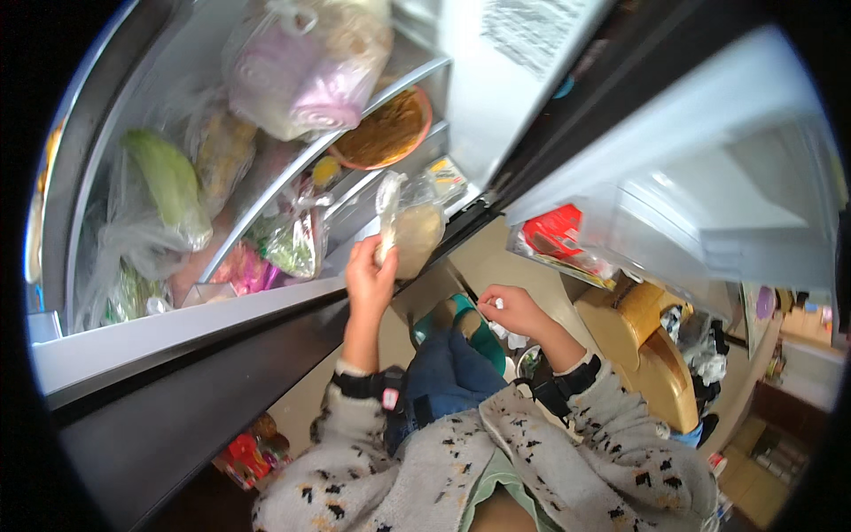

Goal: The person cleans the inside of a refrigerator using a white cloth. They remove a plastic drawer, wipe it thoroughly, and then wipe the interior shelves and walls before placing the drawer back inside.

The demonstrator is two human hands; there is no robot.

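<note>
My left hand [371,272] pinches the gathered edge of a clear plastic bag [419,233] with something pale and rounded inside, at the front edge of an open refrigerator. Crumpled white tissue or thin plastic [508,334] hangs by my right hand [515,309], whose fingers are closed on a bit of it. Behind the bag, a bowl of brown food [385,130] stands on a shelf. Bagged greens [292,246] lie to the left of the bag, and a small box [447,174] stands behind it.
A bagged long green vegetable [166,179] and a large bag with pink rolls [306,66] fill the upper left. The open door [665,193] holds a red packet [554,231]. A wooden chair or stool [638,332] stands at the right, and a bin [530,362] by my feet.
</note>
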